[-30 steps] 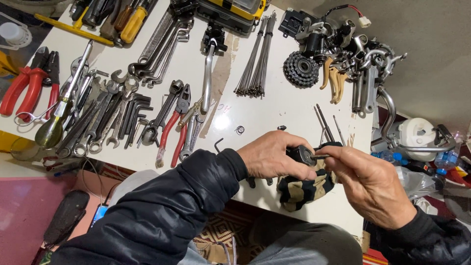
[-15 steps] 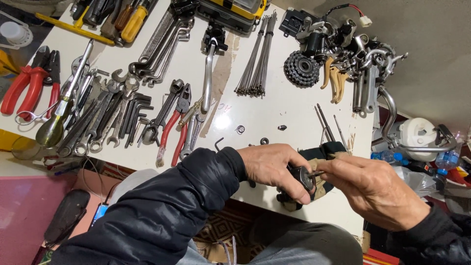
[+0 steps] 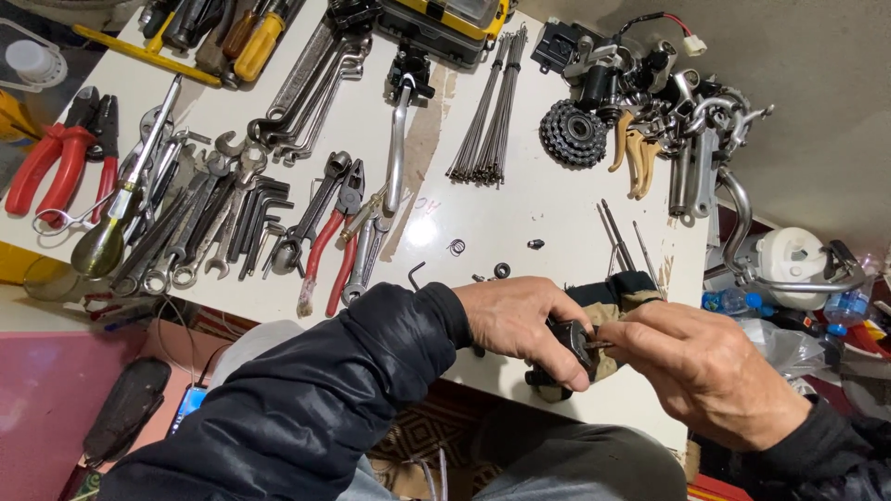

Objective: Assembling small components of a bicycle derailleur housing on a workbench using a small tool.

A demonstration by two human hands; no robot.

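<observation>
Both hands have drawn closer together over the white workbench (image 3: 557,213) edge; the left hand (image 3: 520,325) now clamps the small black mechanical part (image 3: 568,339) more tightly, while the right hand (image 3: 696,371) pinches a thin pin-like piece into it; the fitting looks nearly seated, beside the tan-and-black glove (image 3: 617,295).

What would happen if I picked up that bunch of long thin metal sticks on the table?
The bundle of thin metal rods lies loose, with nothing visibly tying it, so it would probably fan apart and slip through your fingers. The rods look round and smooth, so pushed sideways on the white table they may roll. Each seems thin enough to bend a little.
</observation>
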